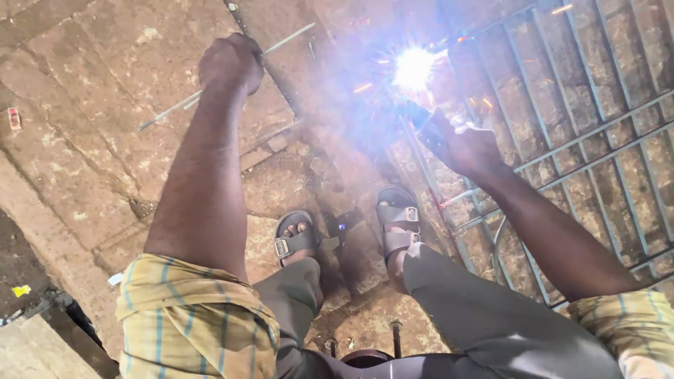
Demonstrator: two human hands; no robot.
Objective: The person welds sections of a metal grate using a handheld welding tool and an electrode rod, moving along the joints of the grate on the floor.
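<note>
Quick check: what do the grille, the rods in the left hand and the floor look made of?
Grille: likely steel, thin grey bars, dull bluish finish, taking a weld arc. Rods in left hand: thin, straight, pale grey, probably coated metal electrodes. Floor: rough stone or concrete slabs, brown, matte, with open joints.

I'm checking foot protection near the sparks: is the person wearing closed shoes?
No, both feet are in open strap sandals, toes bare, close to the bright welding arc that the right hand works on the metal grille.

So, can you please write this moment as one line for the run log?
left hand: holds thin rods | right hand: holds welding holder | bright spark on metal grille
</note>
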